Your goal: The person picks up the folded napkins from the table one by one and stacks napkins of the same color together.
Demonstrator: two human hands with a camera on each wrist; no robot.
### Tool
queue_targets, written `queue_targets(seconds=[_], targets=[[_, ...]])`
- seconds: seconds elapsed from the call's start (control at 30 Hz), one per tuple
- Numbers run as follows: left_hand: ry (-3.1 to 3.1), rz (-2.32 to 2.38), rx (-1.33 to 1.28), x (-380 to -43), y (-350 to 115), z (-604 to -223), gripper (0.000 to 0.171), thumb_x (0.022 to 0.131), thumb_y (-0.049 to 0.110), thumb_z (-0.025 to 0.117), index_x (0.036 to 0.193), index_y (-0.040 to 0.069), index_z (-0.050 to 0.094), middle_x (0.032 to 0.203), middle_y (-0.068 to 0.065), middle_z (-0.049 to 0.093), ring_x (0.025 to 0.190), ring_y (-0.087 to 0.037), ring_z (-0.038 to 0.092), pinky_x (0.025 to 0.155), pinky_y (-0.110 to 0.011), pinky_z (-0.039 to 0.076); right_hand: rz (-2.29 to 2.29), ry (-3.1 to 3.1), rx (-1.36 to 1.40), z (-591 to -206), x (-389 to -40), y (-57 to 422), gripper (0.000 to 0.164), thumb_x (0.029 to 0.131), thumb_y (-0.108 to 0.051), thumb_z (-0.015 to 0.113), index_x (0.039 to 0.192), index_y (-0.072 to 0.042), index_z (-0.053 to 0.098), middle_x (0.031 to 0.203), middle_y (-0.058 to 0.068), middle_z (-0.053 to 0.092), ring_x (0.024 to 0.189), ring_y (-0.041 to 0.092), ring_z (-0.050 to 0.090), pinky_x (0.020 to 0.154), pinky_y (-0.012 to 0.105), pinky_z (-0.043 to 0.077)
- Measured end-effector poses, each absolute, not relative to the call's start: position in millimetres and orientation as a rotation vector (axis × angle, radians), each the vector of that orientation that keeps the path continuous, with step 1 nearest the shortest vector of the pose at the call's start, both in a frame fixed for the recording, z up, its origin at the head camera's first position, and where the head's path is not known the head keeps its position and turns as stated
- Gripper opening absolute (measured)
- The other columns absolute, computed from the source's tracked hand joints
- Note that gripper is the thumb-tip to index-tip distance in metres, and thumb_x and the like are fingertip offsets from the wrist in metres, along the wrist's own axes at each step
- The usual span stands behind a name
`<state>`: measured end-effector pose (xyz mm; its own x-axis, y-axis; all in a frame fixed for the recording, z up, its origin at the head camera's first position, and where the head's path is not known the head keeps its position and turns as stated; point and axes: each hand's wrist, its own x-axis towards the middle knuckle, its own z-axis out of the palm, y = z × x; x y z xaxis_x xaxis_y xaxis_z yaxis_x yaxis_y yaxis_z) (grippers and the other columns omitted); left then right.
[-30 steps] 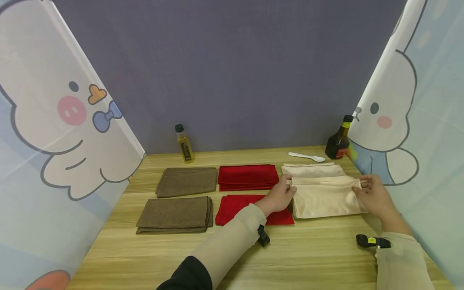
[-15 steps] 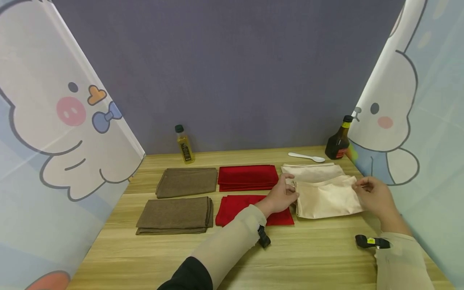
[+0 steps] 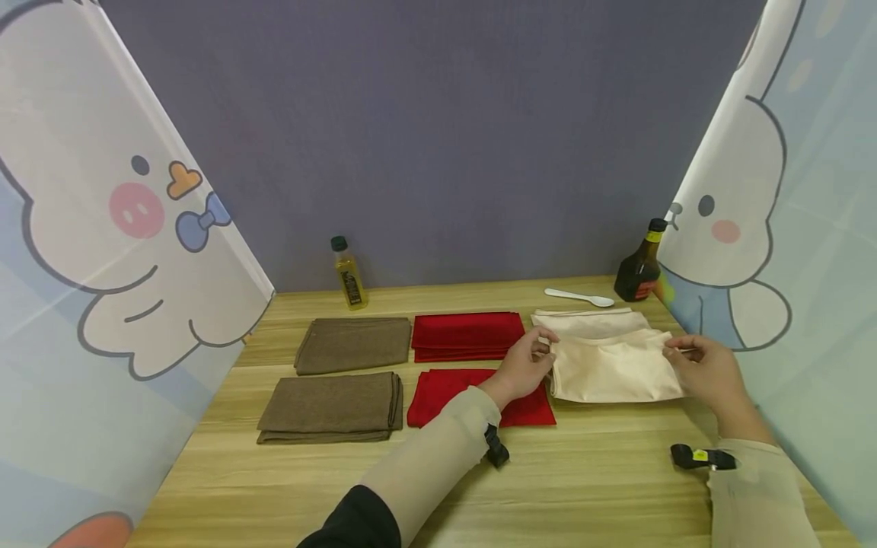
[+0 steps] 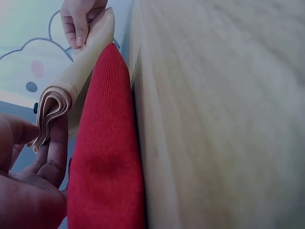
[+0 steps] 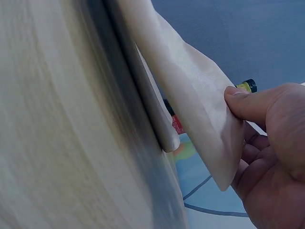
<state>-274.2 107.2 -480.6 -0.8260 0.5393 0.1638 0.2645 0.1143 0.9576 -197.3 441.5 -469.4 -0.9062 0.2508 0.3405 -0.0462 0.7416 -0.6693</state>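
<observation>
Cream satin cloth (image 3: 617,373) hangs between the two hands: the left hand (image 3: 522,367) pinches the stacked layers of one end, thumb against fingers, and the right hand (image 3: 709,374) grips the opposite corner. Compared with half a second ago, its near edge has shifted up and away from the person, slightly leftward, which suggests a folded piece being carried or adjusted, not yet set down. It is raised above the table (image 3: 274,495), in front of a matching cream cloth (image 3: 582,323) lying flat; its glossy face is softly creased, its end a curl of thin layers. Just left, a finely ribbed red cloth (image 3: 444,390) lies partly under the left forearm, with another red cloth (image 3: 469,333) behind. Farther out are two matte brown cloths (image 3: 329,403), a smooth white spoon (image 3: 578,297), a dark bottle (image 3: 636,278) and a slim bottle of yellow liquid (image 3: 351,283).
</observation>
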Motion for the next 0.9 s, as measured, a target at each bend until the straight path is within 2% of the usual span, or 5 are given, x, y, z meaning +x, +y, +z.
queue_targets(seconds=[0.27,0.37,0.57,0.73,0.9], targets=[[2.205,1.828,0.766,-274.9,108.1,-481.3,0.016,0.107,0.010,0.060,0.120,0.016,0.069,0.114,0.007,0.064,0.079,-0.011,0.063,0.067,-0.027,0.057,1.033,-2.524,-0.162,-468.3,-195.8,440.5,0.035,0.104,-0.027,0.068,0.122,0.003,0.072,0.090,-0.018,0.069,0.075,-0.006,0.057,0.056,0.023,0.051],[2.208,1.835,0.728,-273.8,108.3,-479.8,0.018,0.107,0.011,0.060,0.122,0.016,0.069,0.113,0.008,0.062,0.078,-0.009,0.062,0.064,-0.026,0.054,1.051,-2.520,-0.163,-468.5,-195.9,439.8,0.038,0.104,-0.028,0.068,0.127,0.003,0.070,0.095,-0.010,0.070,0.076,-0.006,0.057,0.055,0.024,0.051],[2.218,1.810,0.712,-273.9,107.9,-477.1,0.027,0.104,0.014,0.066,0.131,0.017,0.067,0.119,0.007,0.060,0.079,-0.006,0.059,0.061,-0.024,0.049,1.066,-2.564,-0.152,-468.4,-195.6,438.5,0.040,0.104,-0.025,0.069,0.134,0.001,0.067,0.111,0.023,0.068,0.077,-0.002,0.058,0.053,0.027,0.051],[2.191,1.791,0.714,-275.5,105.6,-477.1,0.042,0.099,0.011,0.071,0.140,0.017,0.063,0.125,0.008,0.055,0.081,-0.006,0.059,0.062,-0.025,0.050,1.087,-2.593,-0.134,-468.6,-196.0,438.7,0.044,0.103,-0.023,0.070,0.140,0.001,0.063,0.121,0.028,0.064,0.084,-0.005,0.053,0.055,0.025,0.051],[2.204,1.765,0.723,-276.8,102.4,-477.1,0.049,0.098,0.006,0.070,0.144,0.020,0.060,0.133,0.007,0.054,0.097,-0.006,0.059,0.070,-0.025,0.054,1.185,-2.631,-0.063,-469.5,-198.9,436.1,0.051,0.103,-0.018,0.069,0.148,0.001,0.054,0.132,0.028,0.056,0.091,-0.005,0.053,0.058,0.029,0.055]])
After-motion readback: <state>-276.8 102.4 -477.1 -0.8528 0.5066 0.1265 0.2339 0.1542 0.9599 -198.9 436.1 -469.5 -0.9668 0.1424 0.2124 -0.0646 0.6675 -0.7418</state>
